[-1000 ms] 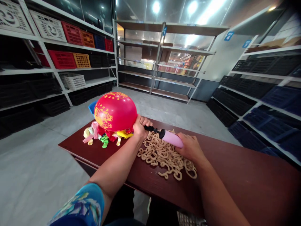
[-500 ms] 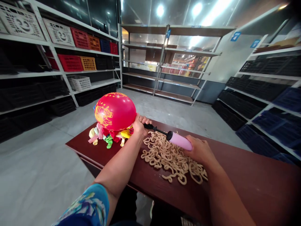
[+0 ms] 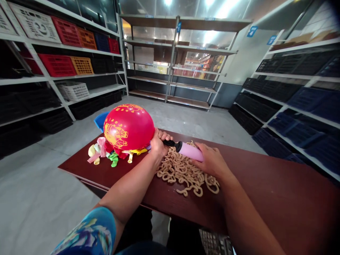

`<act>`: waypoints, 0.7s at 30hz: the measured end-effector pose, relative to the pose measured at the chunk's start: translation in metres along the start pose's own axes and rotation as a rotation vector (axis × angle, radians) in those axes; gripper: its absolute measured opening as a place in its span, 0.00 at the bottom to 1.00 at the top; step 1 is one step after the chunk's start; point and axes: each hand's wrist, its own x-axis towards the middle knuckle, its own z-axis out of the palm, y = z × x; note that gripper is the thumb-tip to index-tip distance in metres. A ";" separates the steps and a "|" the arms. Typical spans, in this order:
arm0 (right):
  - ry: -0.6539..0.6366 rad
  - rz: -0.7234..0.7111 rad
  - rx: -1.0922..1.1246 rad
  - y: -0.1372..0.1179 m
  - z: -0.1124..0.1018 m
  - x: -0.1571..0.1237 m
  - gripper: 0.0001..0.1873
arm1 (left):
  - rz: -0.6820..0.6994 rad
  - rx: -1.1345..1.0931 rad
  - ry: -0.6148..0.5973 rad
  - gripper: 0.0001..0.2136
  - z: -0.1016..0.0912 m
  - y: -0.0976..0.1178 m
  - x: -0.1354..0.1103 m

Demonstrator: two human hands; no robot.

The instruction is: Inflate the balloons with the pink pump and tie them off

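An inflated red balloon (image 3: 130,124) with yellow printed figures is at my left hand (image 3: 159,143). That hand is closed around the black end (image 3: 170,143) of a hand pump, beside the balloon's neck, which the fingers hide. My right hand (image 3: 211,159) wraps the pump's pink barrel (image 3: 190,151). The barrel is pushed close to the left hand, so little of the thin black rod shows. Under the pump lies a heap of beige, curled, rope-like pieces (image 3: 183,170). Limp balloons (image 3: 114,159) in several colours lie below the red one.
The dark red-brown table (image 3: 265,191) runs off to the right. Behind the balloon a blue object (image 3: 100,121) shows partly. Shelves with plastic crates (image 3: 73,90) stand left, more with dark crates (image 3: 292,127) right. A metal rack (image 3: 170,63) stands at the back.
My right hand has pushed the pink barrel left toward my left hand, covering most of the rod. The view has shifted, and more of the blue object shows behind the balloon.
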 end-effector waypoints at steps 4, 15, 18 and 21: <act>0.081 -0.067 -0.026 -0.023 -0.007 -0.002 0.35 | -0.065 0.018 -0.019 0.22 -0.001 -0.008 -0.007; 0.033 0.016 -0.090 -0.009 -0.013 -0.007 0.17 | 0.085 0.179 -0.036 0.21 -0.005 0.005 0.005; 0.007 0.345 -0.103 0.022 -0.007 -0.007 0.19 | 0.123 0.324 0.072 0.21 -0.011 0.009 0.015; -0.112 0.533 -0.082 0.046 0.008 -0.007 0.23 | 0.090 0.483 0.062 0.20 -0.020 0.000 0.017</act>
